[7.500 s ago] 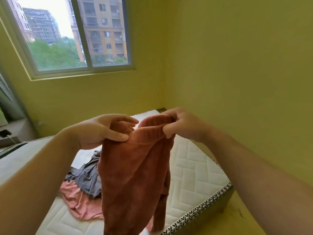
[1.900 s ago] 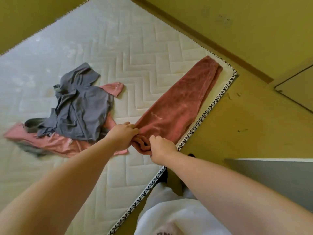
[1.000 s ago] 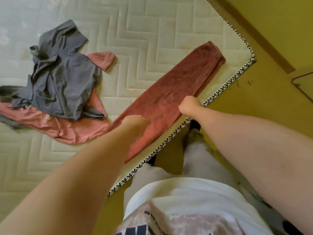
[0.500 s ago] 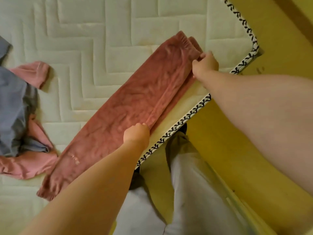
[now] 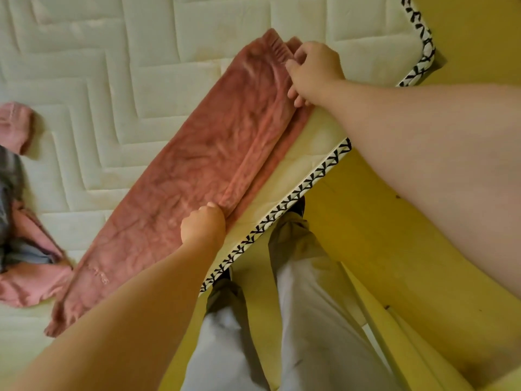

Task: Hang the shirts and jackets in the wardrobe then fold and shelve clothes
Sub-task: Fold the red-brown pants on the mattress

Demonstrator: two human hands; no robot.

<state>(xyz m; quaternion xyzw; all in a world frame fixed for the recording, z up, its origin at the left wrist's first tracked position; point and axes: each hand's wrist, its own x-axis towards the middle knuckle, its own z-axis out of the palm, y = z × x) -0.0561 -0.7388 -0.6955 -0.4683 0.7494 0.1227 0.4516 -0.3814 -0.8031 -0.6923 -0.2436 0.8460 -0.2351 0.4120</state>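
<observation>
**Inspector:** What has changed since the last check?

**Assessor:** The red trousers (image 5: pixel 197 170) now lie flat along the edge of the mattress (image 5: pixel 112 80), with the legs stacked. Two seconds ago both hands bunched one end; now they are spread apart. The left hand (image 5: pixel 203 227) has its grip pinched on the near side at mid-length. The right hand (image 5: pixel 313 71) pinches the far gathered end.

**Inspector:** What does that mean for the task?

**Assessor:** Smoothing looks finished, so I judge the fold comes next. A pink garment (image 5: pixel 28 280) and a grey garment (image 5: pixel 8 179) lie unfolded at the left.

**Inspector:** Is there any writing?

**Assessor:** There is small pale stitched lettering (image 5: pixel 98 275) near the trousers' lower end. It is too small to read.
</observation>
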